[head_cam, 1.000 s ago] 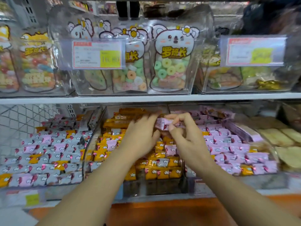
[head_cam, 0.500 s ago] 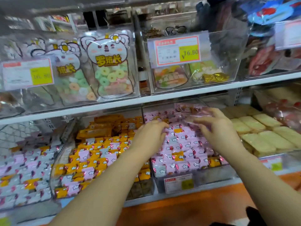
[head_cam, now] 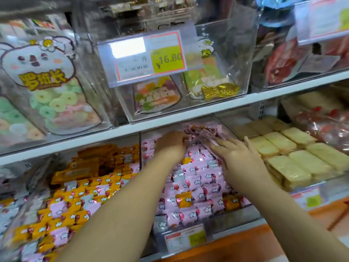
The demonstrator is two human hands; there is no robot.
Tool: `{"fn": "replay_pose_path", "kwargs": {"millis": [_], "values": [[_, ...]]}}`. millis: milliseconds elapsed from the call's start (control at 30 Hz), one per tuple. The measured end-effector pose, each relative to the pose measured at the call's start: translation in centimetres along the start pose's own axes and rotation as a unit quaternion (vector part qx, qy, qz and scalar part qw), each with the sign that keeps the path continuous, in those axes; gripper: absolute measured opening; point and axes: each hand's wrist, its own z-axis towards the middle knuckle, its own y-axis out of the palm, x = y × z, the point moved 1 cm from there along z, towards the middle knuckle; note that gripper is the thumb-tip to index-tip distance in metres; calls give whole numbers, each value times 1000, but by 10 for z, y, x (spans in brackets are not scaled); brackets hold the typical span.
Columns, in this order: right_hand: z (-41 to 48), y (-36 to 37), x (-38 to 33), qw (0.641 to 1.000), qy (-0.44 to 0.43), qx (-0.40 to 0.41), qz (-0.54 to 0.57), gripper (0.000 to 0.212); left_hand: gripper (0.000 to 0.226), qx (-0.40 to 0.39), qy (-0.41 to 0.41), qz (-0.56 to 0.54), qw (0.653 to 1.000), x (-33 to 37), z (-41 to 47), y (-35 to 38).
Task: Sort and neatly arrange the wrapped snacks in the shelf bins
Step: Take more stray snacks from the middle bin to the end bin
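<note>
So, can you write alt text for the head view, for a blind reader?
Two bare hands reach into a clear shelf bin of pink wrapped snacks: the left hand at the loose pile at the back, the right hand with straight fingers laid on the snacks. A few orange snacks lie among the pink, and pale yellow packs sit to the right.

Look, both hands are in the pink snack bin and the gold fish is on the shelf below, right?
No. The head view shows the gold fish on the shelf above; left hand and right hand are in the pink snack bin.
</note>
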Motion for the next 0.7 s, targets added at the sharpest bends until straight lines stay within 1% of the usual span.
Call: {"fn": "replay_pose_path", "kwargs": {"millis": [167, 267, 333, 400, 467, 533, 633, 700], "values": [[5, -4, 0, 1000, -17, -1, 17, 73, 23, -17, -30, -49, 998, -3, 12, 13], [9, -4, 2, 999, -23, -3, 24, 73, 19, -12, -17, -51, 998, -2, 12, 15], [11, 0, 3, 999, -30, 12, 25, 72, 16, -1, -5, -46, 999, 0, 9, 15], [10, 4, 4, 998, -38, 28, 29, 69, 12, 24, 4, -55, 998, 2, 7, 13], [10, 7, 5, 998, -32, 36, 44, 68, 17, 61, -1, -75, 995, 5, 7, 5], [10, 10, 6, 996, -30, 67, 52, 70, 25, 108, -12, -75, 991, 7, 7, -5], [10, 9, 3, 998, -33, 45, 34, 70, 33, 159, -28, -79, 984, 8, -2, -20], [9, 8, 1, 999, -21, 21, 24, 68, 30, 169, -38, -90, 981, 10, -19, -26]]}}
